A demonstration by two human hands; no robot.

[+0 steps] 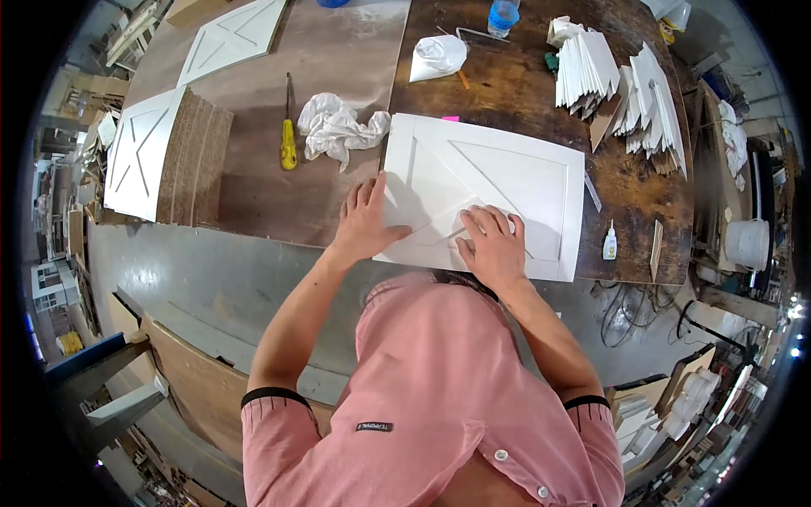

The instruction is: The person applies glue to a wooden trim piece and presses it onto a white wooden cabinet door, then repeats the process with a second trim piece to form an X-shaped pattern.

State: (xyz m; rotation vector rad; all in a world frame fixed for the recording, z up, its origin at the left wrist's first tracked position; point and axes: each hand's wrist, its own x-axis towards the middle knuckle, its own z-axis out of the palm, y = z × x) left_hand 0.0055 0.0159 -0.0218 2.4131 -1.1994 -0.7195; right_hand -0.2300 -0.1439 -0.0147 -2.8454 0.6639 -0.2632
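Observation:
A white panel (541,194) with a raised frame and crossing diagonal strips lies flat at the front edge of the table, slightly turned. At its left edge rests my left hand (365,221), fingers stretched out along the side and thumb over the face. My right hand (492,245) lies on the panel near its lower middle, fingertips touching the surface where the strips cross. Its fingers are a little bent and spread, with nothing seen in them. Close by on the left are a crumpled white cloth (338,131) and a yellow-handled screwdriver (288,145).
A stack of panels (144,156) stands at the left, with another panel (232,38) behind it. White strips (587,72) pile up at the far right. A small glue bottle (610,243), a white bag (438,57) and a blue-liquid bottle (503,19) stand around the panel.

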